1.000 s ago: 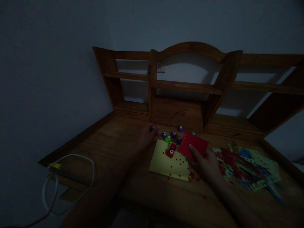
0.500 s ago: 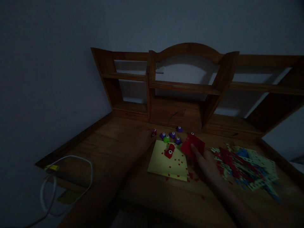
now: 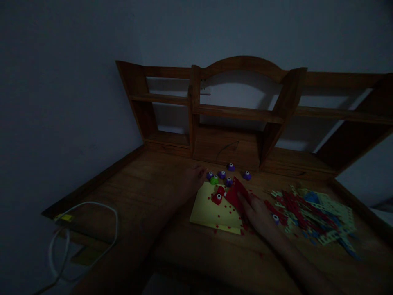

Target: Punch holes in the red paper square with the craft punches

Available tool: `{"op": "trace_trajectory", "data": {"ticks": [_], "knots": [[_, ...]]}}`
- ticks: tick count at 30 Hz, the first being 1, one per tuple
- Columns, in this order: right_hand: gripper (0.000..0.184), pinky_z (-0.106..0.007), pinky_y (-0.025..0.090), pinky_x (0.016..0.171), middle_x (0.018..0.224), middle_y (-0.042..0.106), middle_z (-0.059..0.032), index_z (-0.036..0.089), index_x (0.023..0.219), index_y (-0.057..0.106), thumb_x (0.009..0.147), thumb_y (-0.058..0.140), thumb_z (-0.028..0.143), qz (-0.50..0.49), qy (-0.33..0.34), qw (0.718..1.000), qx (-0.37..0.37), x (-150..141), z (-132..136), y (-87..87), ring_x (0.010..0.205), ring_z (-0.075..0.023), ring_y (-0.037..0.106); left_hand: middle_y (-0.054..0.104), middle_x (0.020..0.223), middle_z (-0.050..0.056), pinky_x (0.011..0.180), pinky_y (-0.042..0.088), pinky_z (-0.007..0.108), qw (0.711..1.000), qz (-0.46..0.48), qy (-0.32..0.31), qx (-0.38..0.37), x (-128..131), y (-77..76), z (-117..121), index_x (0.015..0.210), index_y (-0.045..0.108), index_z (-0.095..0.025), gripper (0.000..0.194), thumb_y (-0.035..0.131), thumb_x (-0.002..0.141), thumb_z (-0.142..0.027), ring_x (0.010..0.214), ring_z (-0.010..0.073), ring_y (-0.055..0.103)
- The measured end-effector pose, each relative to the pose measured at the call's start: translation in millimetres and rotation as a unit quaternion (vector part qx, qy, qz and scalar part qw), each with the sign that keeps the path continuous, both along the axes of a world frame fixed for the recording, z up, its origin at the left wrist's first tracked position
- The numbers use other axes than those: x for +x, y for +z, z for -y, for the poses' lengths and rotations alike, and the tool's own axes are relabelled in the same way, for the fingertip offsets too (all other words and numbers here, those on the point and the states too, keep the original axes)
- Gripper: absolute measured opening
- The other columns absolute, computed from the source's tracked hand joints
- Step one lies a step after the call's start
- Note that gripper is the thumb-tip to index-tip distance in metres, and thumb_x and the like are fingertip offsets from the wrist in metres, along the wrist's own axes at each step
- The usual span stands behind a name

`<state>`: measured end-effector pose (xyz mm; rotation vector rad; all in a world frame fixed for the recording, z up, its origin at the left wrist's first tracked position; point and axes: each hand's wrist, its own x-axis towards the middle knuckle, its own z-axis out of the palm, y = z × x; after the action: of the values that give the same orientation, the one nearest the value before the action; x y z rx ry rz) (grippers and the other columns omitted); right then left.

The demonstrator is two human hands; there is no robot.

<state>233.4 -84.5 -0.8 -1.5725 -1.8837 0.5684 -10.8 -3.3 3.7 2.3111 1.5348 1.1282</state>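
A sheet of red paper is held tilted in my right hand, thumb on top, over the right edge of a yellow paper stack. My left hand hovers just past the stack's far left corner, fingers curled together; whatever they hold is hidden. Beside it stand several purple craft punches with white round buttons and a green craft punch. On the yellow paper sits a red craft punch, with tiny red cut-outs scattered around. Another white-topped punch shows beyond my right wrist.
To the right lies a heap of punched paper strips in red, yellow and blue. A wooden shelf unit stands along the back of the wooden desk. A white cable loops at the left edge.
The red paper has moved left and tilted up, uncovering a purple punch behind it. Red punch parts visible at my left fingertips half a second ago are out of sight now.
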Motion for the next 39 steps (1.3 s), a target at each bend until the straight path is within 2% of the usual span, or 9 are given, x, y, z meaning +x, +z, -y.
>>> {"op": "trace_trajectory", "data": {"ticks": [4,8,14,21,26,32,35,39], "knots": [[0.044,-0.029,0.041,0.065,0.072,0.068,-0.0049,0.020,0.078,0.062,0.093,0.032,0.048,-0.009,0.006,1.000,-0.009,-0.4,0.2,-0.5,0.066,-0.0211,0.063,0.060,0.086,0.005,0.077,0.040,0.028,0.999,0.006,-0.040,-0.008,4.0,-6.7,-0.7,0.082,0.062,-0.019,0.025,0.042,0.092,-0.030,0.083,0.0176,0.055],[0.045,-0.029,0.041,0.064,0.072,0.069,-0.0052,0.020,0.077,0.062,0.093,0.032,0.049,-0.012,0.008,1.000,-0.012,1.3,-0.5,-2.1,0.068,-0.0216,0.064,0.060,0.083,0.005,0.077,0.040,0.028,0.998,0.030,-0.046,-0.019,7.5,-10.4,-1.2,0.079,0.062,-0.019,0.024,0.044,0.091,-0.030,0.081,0.0173,0.055],[0.044,-0.029,0.041,0.065,0.078,0.069,-0.0074,0.019,0.091,0.062,0.094,0.029,0.048,0.017,-0.017,1.000,-0.008,4.5,-2.1,-3.4,0.075,-0.0233,0.065,0.061,0.081,0.004,0.074,0.040,0.029,0.997,0.040,-0.068,-0.021,7.6,-12.8,-2.6,0.083,0.063,-0.019,0.021,0.046,0.090,-0.030,0.076,0.0174,0.055],[0.046,-0.029,0.042,0.066,0.072,0.068,-0.0056,0.020,0.080,0.060,0.093,0.030,0.052,0.003,-0.002,1.000,-0.023,2.1,-2.1,-5.5,0.071,-0.0227,0.064,0.063,0.089,0.005,0.076,0.044,0.029,0.993,0.064,-0.080,-0.063,8.0,-23.9,-6.2,0.096,0.065,-0.021,0.018,0.055,0.084,-0.029,0.080,0.0182,0.058],[0.045,-0.029,0.042,0.068,0.077,0.069,-0.0053,0.020,0.080,0.061,0.092,0.032,0.052,-0.029,0.014,0.999,-0.034,3.3,-3.3,-6.5,0.073,-0.0219,0.064,0.064,0.096,0.007,0.079,0.045,0.031,0.991,0.070,-0.082,-0.085,11.9,-27.5,-8.1,0.100,0.064,-0.021,0.024,0.062,0.080,-0.032,0.084,0.0200,0.060],[0.048,-0.028,0.041,0.056,0.064,0.066,-0.0034,0.018,0.068,0.060,0.085,0.043,0.060,-0.111,-0.036,0.992,-0.048,4.8,-8.0,-8.6,0.061,-0.0206,0.060,0.063,0.104,0.007,0.085,0.045,0.032,0.991,0.042,-0.080,-0.101,14.1,-30.3,-8.3,0.106,0.062,-0.021,0.031,0.066,0.077,-0.031,0.094,0.0217,0.059],[0.046,-0.027,0.041,0.053,0.066,0.068,-0.0033,0.017,0.073,0.064,0.081,0.050,0.059,-0.180,-0.048,0.981,-0.062,4.9,-8.6,-5.8,0.058,-0.0197,0.058,0.062,0.105,0.008,0.085,0.045,0.032,0.992,0.038,-0.080,-0.087,13.2,-32.5,-8.4,0.105,0.061,-0.020,0.029,0.065,0.077,-0.028,0.093,0.0211,0.059],[0.043,-0.028,0.044,0.059,0.076,0.071,-0.0047,0.015,0.085,0.068,0.082,0.053,0.056,-0.212,-0.043,0.975,-0.057,4.3,-7.6,0.2,0.068,-0.0211,0.061,0.062,0.104,0.009,0.083,0.046,0.033,0.994,0.024,-0.084,-0.073,12.5,-31.2,-7.0,0.103,0.062,-0.019,0.026,0.063,0.078,-0.025,0.090,0.0211,0.060]]}}
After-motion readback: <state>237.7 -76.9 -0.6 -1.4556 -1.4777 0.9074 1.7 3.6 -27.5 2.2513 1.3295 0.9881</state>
